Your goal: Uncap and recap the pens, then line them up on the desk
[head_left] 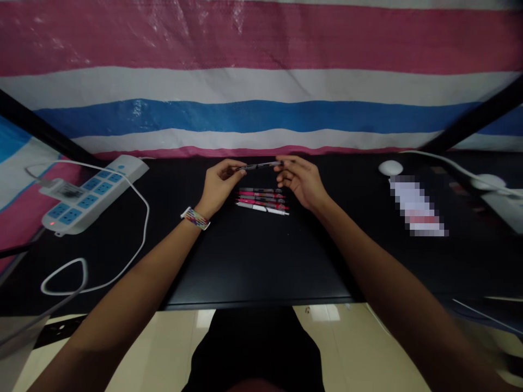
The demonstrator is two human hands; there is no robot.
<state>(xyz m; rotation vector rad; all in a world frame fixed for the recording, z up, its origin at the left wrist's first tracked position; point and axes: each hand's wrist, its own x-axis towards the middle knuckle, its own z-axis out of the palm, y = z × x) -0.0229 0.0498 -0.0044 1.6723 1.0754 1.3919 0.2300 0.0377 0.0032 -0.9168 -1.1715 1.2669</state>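
A dark pen (263, 165) is held level between my two hands, just beyond a row of pens. My left hand (220, 182), with a woven band (196, 218) on its wrist, pinches the left end between thumb and fingers. The right end is gripped by the fingertips of my right hand (304, 179). Nearer to me, several pens (261, 197) with pink, red and dark barrels lie side by side on the black table (253, 261). A white pen (261, 208) is the nearest of that row.
At left lies a white power strip (98, 190) with blue sockets and an adapter (67, 190) plugged in. A white cable (145, 218) loops beside it. Toward the right are a white mouse (390, 167) and a blurred-out slip (417, 207). Striped sheeting (261, 117) hangs behind.
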